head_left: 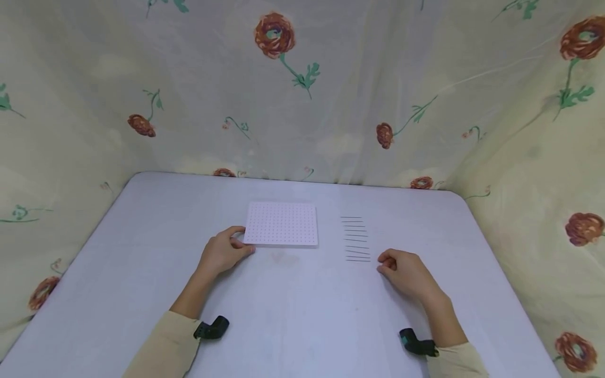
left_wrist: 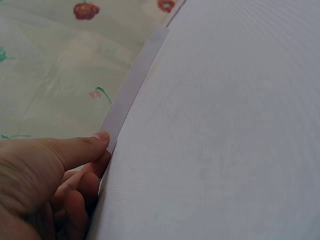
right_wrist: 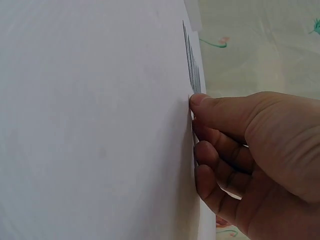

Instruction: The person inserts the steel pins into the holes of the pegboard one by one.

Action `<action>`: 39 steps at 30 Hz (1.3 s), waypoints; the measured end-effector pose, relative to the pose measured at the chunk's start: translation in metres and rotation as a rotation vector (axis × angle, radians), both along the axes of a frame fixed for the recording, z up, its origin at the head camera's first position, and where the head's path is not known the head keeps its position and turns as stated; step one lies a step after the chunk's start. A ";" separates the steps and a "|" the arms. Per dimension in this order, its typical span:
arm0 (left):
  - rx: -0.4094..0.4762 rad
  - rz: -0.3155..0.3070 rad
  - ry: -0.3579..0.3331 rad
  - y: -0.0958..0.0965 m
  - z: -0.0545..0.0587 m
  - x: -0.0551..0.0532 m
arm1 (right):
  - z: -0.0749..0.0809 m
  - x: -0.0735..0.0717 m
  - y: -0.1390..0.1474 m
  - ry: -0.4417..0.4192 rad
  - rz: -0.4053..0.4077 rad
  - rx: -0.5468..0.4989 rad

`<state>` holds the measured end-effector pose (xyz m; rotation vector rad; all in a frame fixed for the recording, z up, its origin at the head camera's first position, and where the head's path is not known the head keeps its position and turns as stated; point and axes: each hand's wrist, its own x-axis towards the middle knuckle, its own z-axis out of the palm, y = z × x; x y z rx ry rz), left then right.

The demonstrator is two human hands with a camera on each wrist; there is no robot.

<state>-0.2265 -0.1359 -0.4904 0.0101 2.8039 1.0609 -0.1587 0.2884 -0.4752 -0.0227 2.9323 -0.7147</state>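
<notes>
The left grip [head_left: 223,253] holds a perforated board [head_left: 282,224], the right grip [head_left: 407,270] near thin dark rods [head_left: 355,240].

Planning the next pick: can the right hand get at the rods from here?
Likely yes. The right hand is just off the right ends of the nearest rods, with nothing visible between; the board lies on their far side, out of the way.

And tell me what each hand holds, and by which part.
Left hand: the white perforated board, by its near left corner. Right hand: beside the thin dark sticks, with nothing visibly held.
</notes>
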 end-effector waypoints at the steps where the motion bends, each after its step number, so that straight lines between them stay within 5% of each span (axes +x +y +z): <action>1: 0.001 0.001 -0.001 0.000 0.000 0.000 | 0.000 -0.001 -0.002 0.000 -0.001 -0.001; 30: 0.018 0.008 -0.025 -0.002 0.000 -0.003 | 0.003 -0.014 -0.028 0.018 -0.022 0.025; 39: 0.044 -0.010 -0.030 -0.005 -0.002 -0.003 | 0.006 -0.018 -0.027 -0.002 0.094 0.086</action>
